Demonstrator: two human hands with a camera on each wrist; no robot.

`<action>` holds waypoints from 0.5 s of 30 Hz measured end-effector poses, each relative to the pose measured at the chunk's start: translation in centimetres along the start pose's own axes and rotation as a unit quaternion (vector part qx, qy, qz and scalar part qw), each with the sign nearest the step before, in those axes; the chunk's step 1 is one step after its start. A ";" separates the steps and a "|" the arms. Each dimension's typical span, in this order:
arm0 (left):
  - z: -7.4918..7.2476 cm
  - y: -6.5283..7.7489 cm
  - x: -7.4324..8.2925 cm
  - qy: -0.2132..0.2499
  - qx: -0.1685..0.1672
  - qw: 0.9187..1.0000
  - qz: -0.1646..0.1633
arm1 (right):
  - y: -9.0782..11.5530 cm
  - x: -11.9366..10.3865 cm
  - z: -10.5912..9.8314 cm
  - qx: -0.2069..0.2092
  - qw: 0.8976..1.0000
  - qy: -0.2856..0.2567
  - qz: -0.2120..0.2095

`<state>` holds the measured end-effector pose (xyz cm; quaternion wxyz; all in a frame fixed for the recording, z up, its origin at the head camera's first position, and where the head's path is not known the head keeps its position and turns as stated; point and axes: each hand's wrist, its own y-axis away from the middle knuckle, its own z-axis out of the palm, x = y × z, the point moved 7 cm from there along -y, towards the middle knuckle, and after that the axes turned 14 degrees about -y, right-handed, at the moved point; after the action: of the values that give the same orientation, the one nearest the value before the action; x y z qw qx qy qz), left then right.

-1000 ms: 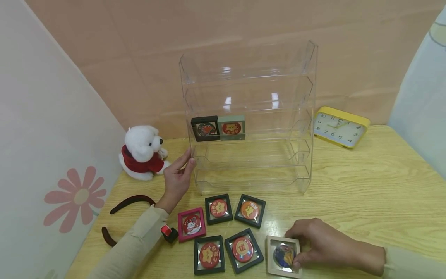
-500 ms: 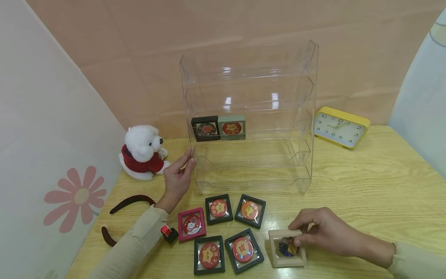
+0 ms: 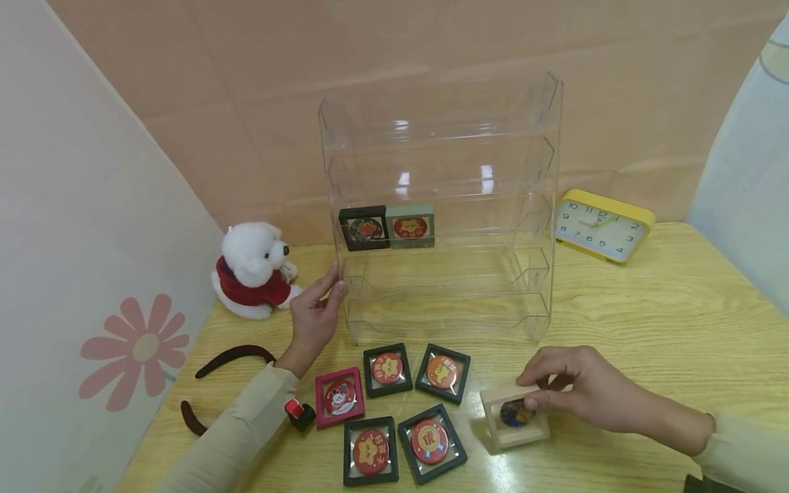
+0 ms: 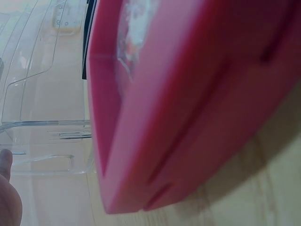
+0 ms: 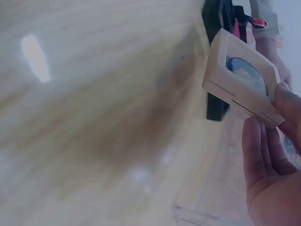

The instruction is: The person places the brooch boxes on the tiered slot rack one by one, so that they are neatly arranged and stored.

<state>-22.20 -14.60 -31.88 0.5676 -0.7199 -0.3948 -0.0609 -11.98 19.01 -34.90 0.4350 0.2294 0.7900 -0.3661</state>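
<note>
Beige frame (image 3: 515,416) pinched by the R hand (image 3: 579,389), fingers clamped on its edge, held tilted over the desk (image 3: 666,329)! Rack (image 3: 440,205) gripped at its L side by the L hand (image 3: 316,316), fingers & thumb clamped there. Betw. hands: pink frame (image 3: 340,398) plus four flat blk frames (image 3: 432,444). Grn frame (image 3: 410,226) seated mid-rack beside a blk one. Toy dog (image 3: 249,270) L, clock (image 3: 600,226) R.

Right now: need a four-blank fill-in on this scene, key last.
The right hand pinches the beige frame between its fingers and ____.
The left hand touches the clear rack, which holds ____ frames.
Besides the pink frame, ____ black frames lie on the table.
The clock has a ____ casing.

thumb; two; four; yellow
</note>
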 end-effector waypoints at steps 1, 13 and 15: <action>0.0 0.0 0.0 0.000 -0.001 1.000 0.000 | -0.1 -0.1 -0.3 0.005 1.000 0.004 -0.001; -0.1 0.0 0.2 -0.002 0.001 1.000 0.006 | -1.5 -1.2 -2.8 0.047 0.998 0.038 -0.024; 0.0 0.0 0.2 -0.002 0.000 1.000 0.005 | -1.9 -1.6 -3.4 0.057 0.997 0.052 -0.030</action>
<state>-22.05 -14.55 -31.77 0.5669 -0.7220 -0.3925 -0.0563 -14.19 20.40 -31.61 0.3681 0.2493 0.7961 -0.4106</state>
